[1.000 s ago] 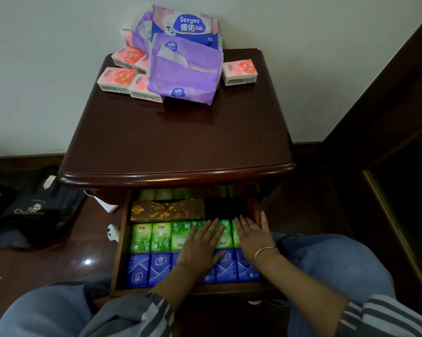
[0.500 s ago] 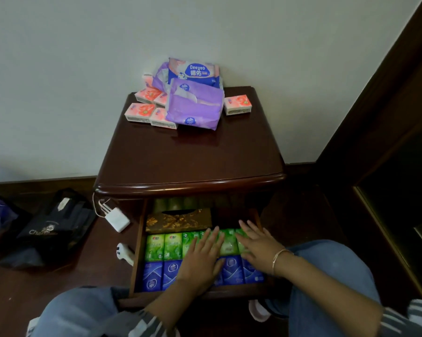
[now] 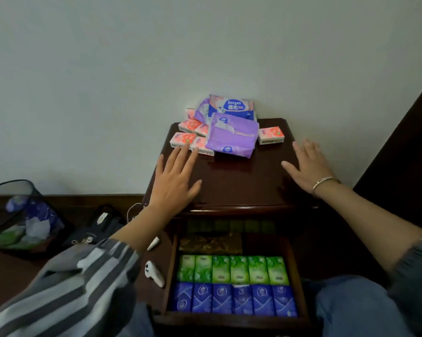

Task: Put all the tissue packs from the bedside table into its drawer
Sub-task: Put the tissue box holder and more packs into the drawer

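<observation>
At the back of the dark wooden bedside table (image 3: 241, 181) lie several pink tissue packs (image 3: 182, 139), one apart at the right (image 3: 271, 135), a soft purple pack (image 3: 232, 139) and a blue Deeyeo pack (image 3: 232, 108) behind it. My left hand (image 3: 174, 178) hovers open above the table's left side, its fingertips just short of the pink packs. My right hand (image 3: 308, 166), a bracelet on its wrist, is spread open over the right side. Below, the open drawer (image 3: 232, 321) holds a row of green packs (image 3: 233, 269), a row of blue packs (image 3: 233, 299) and a brown-gold box (image 3: 211, 244).
A mesh waste bin (image 3: 18, 217) with paper in it stands on the floor at the left, a black bag (image 3: 95, 232) beside it. White chargers (image 3: 154, 273) and a cable lie by the table's left foot. Dark wooden furniture (image 3: 404, 147) rises at the right.
Both hands have left the packs in the drawer and risen over the tabletop. The view has tilted up, bringing the waste bin into sight.
</observation>
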Motion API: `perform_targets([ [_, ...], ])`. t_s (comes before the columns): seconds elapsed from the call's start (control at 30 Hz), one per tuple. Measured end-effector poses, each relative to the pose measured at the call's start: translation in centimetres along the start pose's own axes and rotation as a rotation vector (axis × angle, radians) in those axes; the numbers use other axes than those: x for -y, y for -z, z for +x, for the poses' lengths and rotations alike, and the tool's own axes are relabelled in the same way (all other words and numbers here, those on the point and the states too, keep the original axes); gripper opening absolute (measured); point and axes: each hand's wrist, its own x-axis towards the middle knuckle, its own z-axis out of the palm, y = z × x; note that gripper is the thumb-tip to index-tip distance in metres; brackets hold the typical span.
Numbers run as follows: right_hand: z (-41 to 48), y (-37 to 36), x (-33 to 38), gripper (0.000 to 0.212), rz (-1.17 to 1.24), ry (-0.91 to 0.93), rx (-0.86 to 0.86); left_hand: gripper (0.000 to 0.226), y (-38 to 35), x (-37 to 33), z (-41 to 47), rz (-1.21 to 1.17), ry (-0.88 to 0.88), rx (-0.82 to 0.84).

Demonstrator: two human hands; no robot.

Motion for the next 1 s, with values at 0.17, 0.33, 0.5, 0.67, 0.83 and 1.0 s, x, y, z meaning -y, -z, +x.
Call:
perform_targets([
  [0.17, 1.5, -4.4, 0.4, 0.069, -0.016, -0.104, 0.188, 0.088, -2.2, -1.7, 6.8, 0.175, -0.086, 0.074],
  [0.33, 1.6, -4.9, -0.1, 0.069, -0.016, -0.074, 0.137, 0.090, -4.5, -3.0, 12.4, 0.238, -0.194, 0.098],
  [0.5, 1.4, -4.9, -0.1, 0.068, -0.004, -0.060, 0.098, 0.075, -6.6, -3.9, 15.1, 0.290, -0.360, 0.182],
  [0.67, 1.4, -4.9, 0.0, 0.068, 0.003, -0.064, 0.090, 0.061, -6.9, -4.5, 13.9, 0.227, -0.387, 0.195],
  [0.83, 1.3, -4.7, 0.1, 0.067, 0.009, -0.066, 0.091, 0.064, -4.8, -5.5, 9.0, 0.174, -0.495, 0.088],
  [1.0, 1.5, -4.7, 0.1, 0.068, -0.008, -0.082, 0.108, 0.063, -2.6, -3.2, 4.0, 0.168, -0.497, 0.099],
])
